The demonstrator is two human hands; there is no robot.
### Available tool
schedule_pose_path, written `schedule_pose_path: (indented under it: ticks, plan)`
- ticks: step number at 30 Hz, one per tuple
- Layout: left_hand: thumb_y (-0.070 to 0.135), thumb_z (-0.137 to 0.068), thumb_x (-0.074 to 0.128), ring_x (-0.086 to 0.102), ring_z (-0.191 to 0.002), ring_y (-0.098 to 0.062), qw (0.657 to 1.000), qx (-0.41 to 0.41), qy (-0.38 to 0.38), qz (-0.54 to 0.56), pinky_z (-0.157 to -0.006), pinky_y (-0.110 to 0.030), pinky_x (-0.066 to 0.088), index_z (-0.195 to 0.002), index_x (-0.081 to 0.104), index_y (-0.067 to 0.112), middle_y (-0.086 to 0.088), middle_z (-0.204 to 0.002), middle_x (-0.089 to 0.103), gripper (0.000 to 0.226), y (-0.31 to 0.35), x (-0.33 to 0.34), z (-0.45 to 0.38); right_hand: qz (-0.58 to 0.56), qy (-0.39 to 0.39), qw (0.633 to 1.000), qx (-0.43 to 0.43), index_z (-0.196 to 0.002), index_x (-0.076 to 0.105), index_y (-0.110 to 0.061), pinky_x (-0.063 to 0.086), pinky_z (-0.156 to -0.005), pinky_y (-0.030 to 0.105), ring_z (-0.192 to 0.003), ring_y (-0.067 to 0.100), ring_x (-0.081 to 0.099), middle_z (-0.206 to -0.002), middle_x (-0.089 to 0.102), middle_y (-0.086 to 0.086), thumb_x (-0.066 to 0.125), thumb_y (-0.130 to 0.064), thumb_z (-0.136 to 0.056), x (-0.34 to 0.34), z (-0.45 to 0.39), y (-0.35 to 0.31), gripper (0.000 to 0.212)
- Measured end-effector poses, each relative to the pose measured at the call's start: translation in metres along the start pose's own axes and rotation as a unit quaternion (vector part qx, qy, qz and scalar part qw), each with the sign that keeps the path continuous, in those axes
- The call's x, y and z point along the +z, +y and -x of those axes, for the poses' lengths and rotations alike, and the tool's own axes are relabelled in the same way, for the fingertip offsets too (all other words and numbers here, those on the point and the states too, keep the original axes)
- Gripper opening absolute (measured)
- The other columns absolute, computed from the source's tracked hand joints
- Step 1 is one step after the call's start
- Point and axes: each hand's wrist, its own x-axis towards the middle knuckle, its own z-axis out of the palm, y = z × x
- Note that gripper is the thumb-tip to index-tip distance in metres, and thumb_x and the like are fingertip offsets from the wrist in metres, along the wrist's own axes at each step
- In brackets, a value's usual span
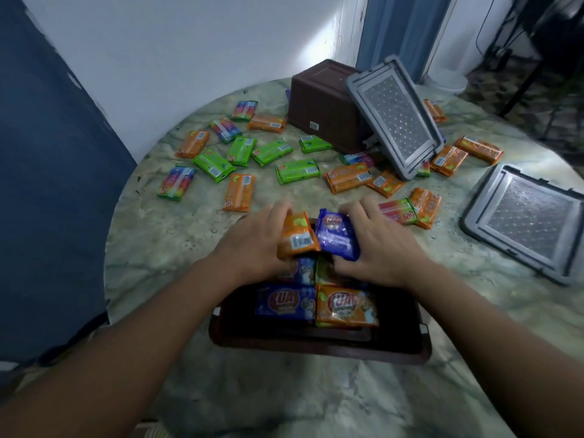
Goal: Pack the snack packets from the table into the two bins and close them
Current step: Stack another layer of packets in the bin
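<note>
Head view: left hand (252, 245) grips an orange packet (298, 237), fingers curled round its far edge; right hand (380, 248) grips a blue packet (338, 237) the same way. Both packets tilted, touching each other, held over the far end of the near bin (319, 350), which sits at 6 o'clock on the table (164, 245).

Bin contents: a blue packet and an orange packet (347, 306) lie flat side by side, label up; more packets beneath the hands, partly hidden.

Step in hand, as I judge it: laying this pair into the bin. To do it well, flatten both packets before release and seat them edge to edge in line with the row already there, so the layer stays level and the lid can shut later. Dropping them tilted would likely waste room.

Outward: many loose packets, green, orange and rainbow, spread from 10 to 1 o'clock. Second bin (322, 105), brown, stands at 12 o'clock. One grey lid (395, 118) leans against it, tilted, its lower edge resting among packets at 1 o'clock; it will likely need lifting to free those. Other lid (524, 222) lies flat at 3 o'clock, well apart from the near bin.

Task is early: most packets unpacked, both bins uncovered.
</note>
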Motion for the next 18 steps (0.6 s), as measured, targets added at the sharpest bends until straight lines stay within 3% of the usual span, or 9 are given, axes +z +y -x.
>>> schedule_pose_path:
  ticks: [2,4,8,13,18]
  plan:
    - [0.039,-0.069,0.085,0.054,-0.109,-0.016,0.999,0.016,-0.044,0.003,-0.085,-0.034,0.046,-0.135,0.033,0.029,0.005,-0.124,0.051,0.085,-0.001,0.008,0.014,0.015,-0.061,0.998,-0.018,-0.136,0.038,-0.026,0.048,-0.073,0.032,-0.095,0.020,0.058,-0.120,0.039,-0.004,0.070,-0.064,-0.074,0.001,0.013,0.005,0.080]
    - [0.039,-0.072,0.083,0.054,-0.102,-0.015,0.996,0.048,-0.040,-0.058,-0.084,-0.033,0.047,-0.130,0.034,0.029,0.008,-0.116,0.050,0.076,-0.001,0.018,0.023,0.045,-0.097,0.994,-0.023,-0.138,0.036,-0.029,0.046,-0.073,0.032,-0.100,0.019,0.059,-0.123,0.041,-0.005,0.068,-0.067,-0.074,0.005,0.020,0.009,0.082]
    - [0.050,-0.076,0.075,0.052,-0.097,-0.014,0.989,0.089,-0.028,-0.119,-0.085,-0.034,0.045,-0.123,0.040,0.031,0.009,-0.111,0.052,0.061,-0.007,0.028,0.023,0.090,-0.118,0.989,-0.009,-0.144,0.036,-0.030,0.042,-0.068,0.032,-0.105,0.019,0.060,-0.128,0.043,-0.006,0.066,-0.070,-0.077,0.012,0.020,0.009,0.084]
    - [0.049,-0.094,0.056,0.057,-0.104,-0.012,0.989,0.112,0.006,-0.092,-0.095,-0.033,0.043,-0.117,0.058,0.030,0.010,-0.118,0.059,0.030,-0.014,0.032,0.022,0.093,-0.137,0.986,0.000,-0.149,0.036,-0.030,0.051,-0.074,0.034,-0.107,0.018,0.060,-0.130,0.042,-0.007,0.067,-0.069,-0.079,0.012,0.015,0.008,0.086]
    - [0.054,-0.104,0.033,0.061,-0.097,-0.013,0.988,0.101,-0.033,-0.110,-0.087,-0.034,0.047,-0.140,0.052,0.034,0.010,-0.110,0.064,0.045,-0.008,0.031,0.020,0.089,-0.140,0.986,0.003,-0.152,0.036,-0.029,0.050,-0.075,0.033,-0.108,0.018,0.059,-0.130,0.042,-0.007,0.068,-0.068,-0.080,0.013,0.013,0.010,0.088]
